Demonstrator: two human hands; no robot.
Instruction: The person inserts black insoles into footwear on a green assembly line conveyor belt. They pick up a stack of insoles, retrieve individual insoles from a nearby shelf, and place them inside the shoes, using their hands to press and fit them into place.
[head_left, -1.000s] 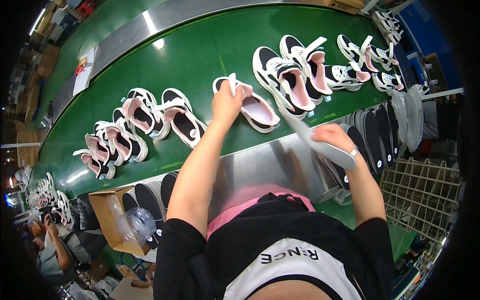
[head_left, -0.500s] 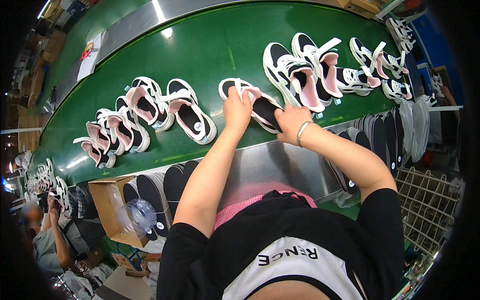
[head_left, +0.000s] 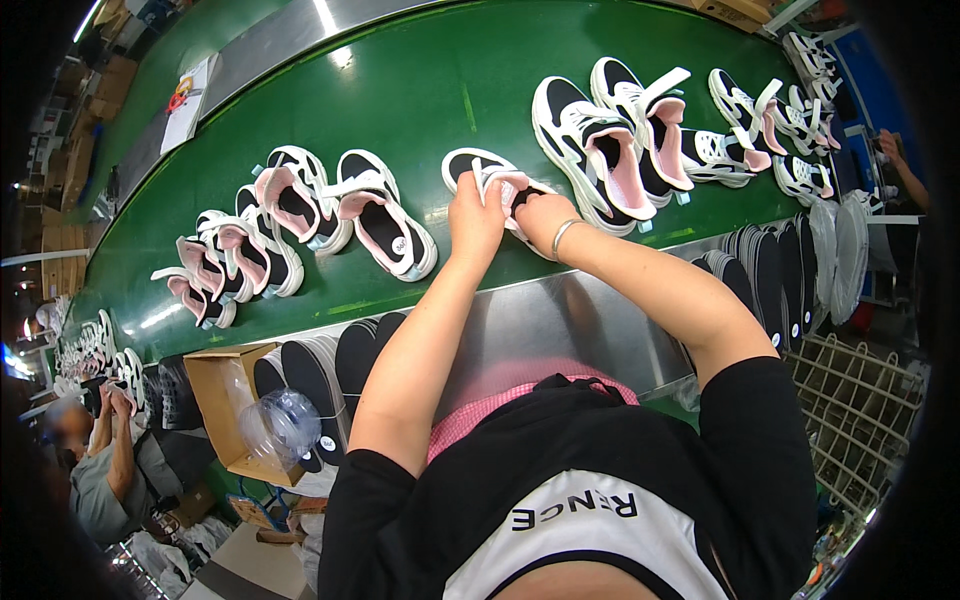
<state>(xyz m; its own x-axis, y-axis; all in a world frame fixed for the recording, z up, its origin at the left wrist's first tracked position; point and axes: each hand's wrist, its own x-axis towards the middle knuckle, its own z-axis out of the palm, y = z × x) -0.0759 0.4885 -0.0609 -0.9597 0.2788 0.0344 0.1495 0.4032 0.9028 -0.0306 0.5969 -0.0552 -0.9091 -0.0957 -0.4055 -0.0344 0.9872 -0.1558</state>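
Observation:
A black, white and pink sneaker (head_left: 462, 165) lies on the green belt in front of me, toe pointing away to the left. My left hand (head_left: 476, 215) is closed on its pink-lined tongue and upper. At the shoe's opening my right hand (head_left: 548, 222), with a bangle at the wrist, has its fingers curled and tucked inside. They press on a black insole (head_left: 519, 198), of which only a sliver shows between the hands; the fingertips are hidden. Left of it stands a matching sneaker (head_left: 385, 215) with a black insole inside; right of it is another sneaker (head_left: 590, 150).
More sneakers stand along the green belt (head_left: 420, 90) to both sides. Stacks of black insoles (head_left: 312, 375) line the near metal ledge (head_left: 520, 325), beside a cardboard box (head_left: 222, 410). A wire rack (head_left: 855, 405) is at lower right. Another person (head_left: 110, 470) works at far left.
My right hand has moved left and into the shoe's opening, carrying the black insole deeper, so most of it is now hidden. My left hand keeps its hold. The shoes on the belt have shifted slightly.

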